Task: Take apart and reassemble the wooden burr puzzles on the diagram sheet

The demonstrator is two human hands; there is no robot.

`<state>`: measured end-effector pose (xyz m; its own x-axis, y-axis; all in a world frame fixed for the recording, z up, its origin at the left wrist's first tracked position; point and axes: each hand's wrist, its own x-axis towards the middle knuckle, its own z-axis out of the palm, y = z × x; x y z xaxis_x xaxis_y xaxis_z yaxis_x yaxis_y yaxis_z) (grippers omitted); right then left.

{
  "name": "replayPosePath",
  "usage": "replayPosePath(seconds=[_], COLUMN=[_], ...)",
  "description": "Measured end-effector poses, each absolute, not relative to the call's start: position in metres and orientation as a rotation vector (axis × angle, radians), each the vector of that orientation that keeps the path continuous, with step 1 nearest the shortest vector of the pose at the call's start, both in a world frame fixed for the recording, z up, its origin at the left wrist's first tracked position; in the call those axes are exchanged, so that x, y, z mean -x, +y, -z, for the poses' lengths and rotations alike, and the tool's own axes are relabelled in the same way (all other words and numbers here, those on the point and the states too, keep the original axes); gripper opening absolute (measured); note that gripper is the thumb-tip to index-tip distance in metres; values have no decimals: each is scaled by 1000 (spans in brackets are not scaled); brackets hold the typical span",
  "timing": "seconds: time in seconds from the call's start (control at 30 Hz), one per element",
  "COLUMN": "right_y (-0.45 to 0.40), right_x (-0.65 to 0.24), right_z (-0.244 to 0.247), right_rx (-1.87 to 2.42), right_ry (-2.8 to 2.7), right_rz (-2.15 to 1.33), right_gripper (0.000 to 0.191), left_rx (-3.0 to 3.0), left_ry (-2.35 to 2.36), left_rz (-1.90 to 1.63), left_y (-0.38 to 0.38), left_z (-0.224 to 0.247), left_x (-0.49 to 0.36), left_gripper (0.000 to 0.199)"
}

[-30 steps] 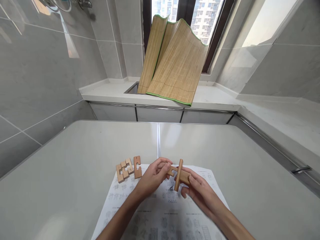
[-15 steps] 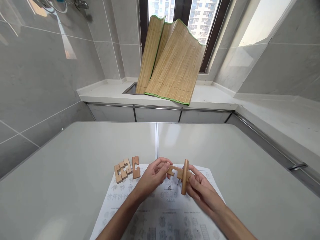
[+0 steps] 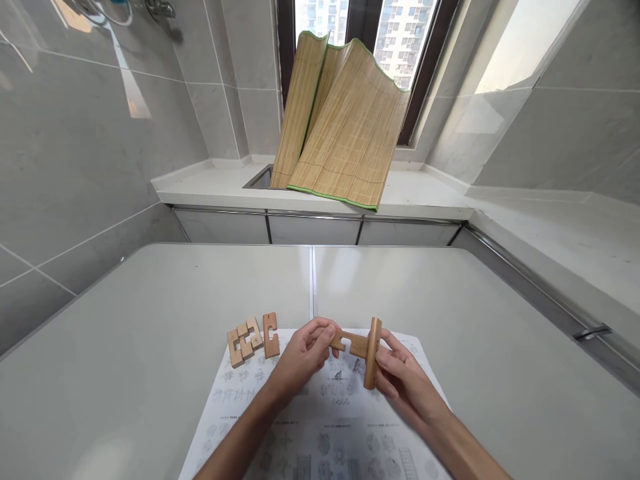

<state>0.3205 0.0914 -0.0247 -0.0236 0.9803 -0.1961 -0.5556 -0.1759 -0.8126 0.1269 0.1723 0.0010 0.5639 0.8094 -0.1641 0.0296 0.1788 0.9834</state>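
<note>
Wooden pieces (image 3: 372,353) span both hands (image 3: 310,343); mat (image 3: 353,130) overlaps sink (image 3: 261,177).

At lower centre, the small print on the paper sheet (image 3: 313,408) and the mark on the notched wooden piece (image 3: 271,349) cannot be read.

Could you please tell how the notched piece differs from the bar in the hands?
The notched piece has an open cutout; the bar shows none. The notched piece runs sideways, while the bar lies crosswise to it. The left hand grips the notched piece; the right hand holds the bar. Both look like brown wood.
</note>
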Motion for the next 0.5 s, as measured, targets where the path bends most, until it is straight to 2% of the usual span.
replayPosePath(seconds=[0.27, 0.5], right_y=[88, 87], right_x=[-321, -316], right_z=[32, 27], right_rx=[837, 767], right_ry=[-689, -638], right_rz=[-1624, -1739], right_gripper=[47, 40], left_rx=[-1330, -1583], left_ry=[835, 843], left_rz=[-638, -621], left_y=[168, 171], left_z=[0, -26], left_x=[-118, -105], left_gripper=[47, 39])
